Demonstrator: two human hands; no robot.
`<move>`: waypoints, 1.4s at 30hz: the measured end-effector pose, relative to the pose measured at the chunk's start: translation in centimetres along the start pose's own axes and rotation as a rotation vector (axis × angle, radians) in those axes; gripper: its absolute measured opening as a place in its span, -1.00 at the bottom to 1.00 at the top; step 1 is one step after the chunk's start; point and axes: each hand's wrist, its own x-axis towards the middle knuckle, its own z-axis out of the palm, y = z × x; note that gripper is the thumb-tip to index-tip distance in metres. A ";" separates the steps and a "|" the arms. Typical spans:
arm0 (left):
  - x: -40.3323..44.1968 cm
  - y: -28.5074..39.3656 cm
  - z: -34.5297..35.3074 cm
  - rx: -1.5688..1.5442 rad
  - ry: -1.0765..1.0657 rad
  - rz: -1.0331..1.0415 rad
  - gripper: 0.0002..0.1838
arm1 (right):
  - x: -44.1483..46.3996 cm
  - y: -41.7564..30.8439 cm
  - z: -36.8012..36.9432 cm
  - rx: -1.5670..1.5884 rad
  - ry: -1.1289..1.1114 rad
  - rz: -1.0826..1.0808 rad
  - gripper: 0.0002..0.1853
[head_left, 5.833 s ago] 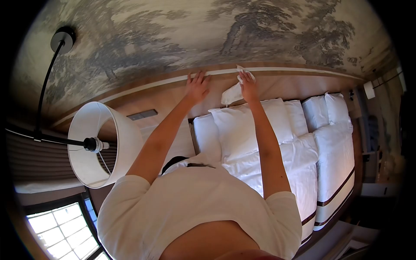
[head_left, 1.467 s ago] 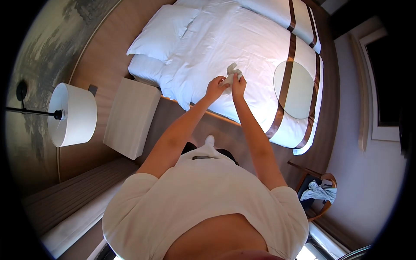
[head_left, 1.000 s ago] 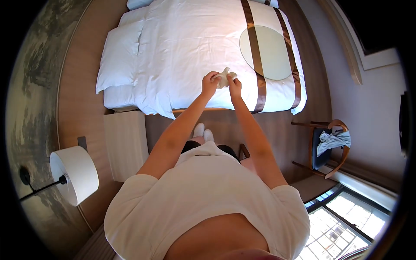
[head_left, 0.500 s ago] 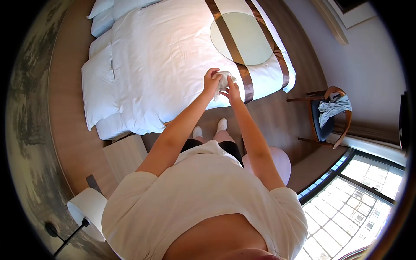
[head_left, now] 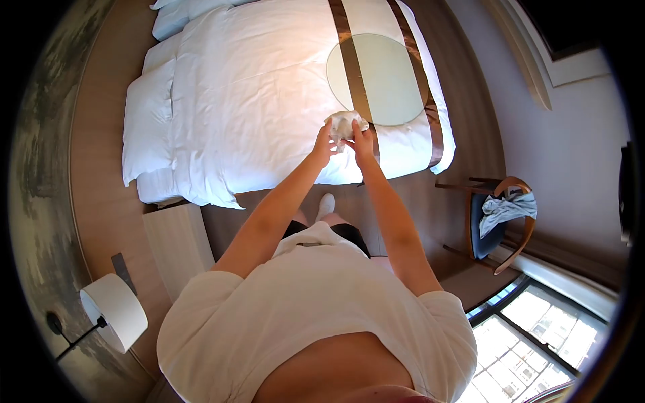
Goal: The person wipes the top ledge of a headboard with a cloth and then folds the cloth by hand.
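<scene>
A crumpled whitish cloth (head_left: 346,125) is held between my two hands, in front of the near side of the bed (head_left: 262,87). My left hand (head_left: 324,144) grips its left side, with the thumb and fingers around it. On the right side, my right hand (head_left: 363,142) holds the cloth with its fingers bent. A loose end of the cloth hangs down between the hands. Just beyond them, a round pale disc (head_left: 393,87) lies over the brown bands near the foot of the bed.
A wooden chair (head_left: 478,225) with a light blue cloth (head_left: 504,209) on it stands at the right. Beside the bed's near left corner is a pale bedside cabinet (head_left: 176,245). A white lamp shade (head_left: 121,310) juts from the left wall. Windows (head_left: 531,329) are at lower right.
Earlier, my left hand was on the wall panel's ledge and my right hand held the cloth there. Now I face the bed, both hands are on the cloth, and it is more bunched up.
</scene>
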 end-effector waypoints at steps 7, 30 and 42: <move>-1.2 1.5 -4.9 -0.464 0.121 0.128 -0.22 | 4.0 4.9 5.4 -0.487 -0.259 -0.199 -0.60; -25.9 4.1 -46.0 -0.947 0.993 0.531 -0.32 | -17.5 26.2 46.0 -0.604 -1.271 0.120 -0.61; -33.9 -0.3 -55.5 -1.085 1.291 0.575 -0.53 | -26.6 36.7 55.1 -0.678 -1.632 0.144 -0.53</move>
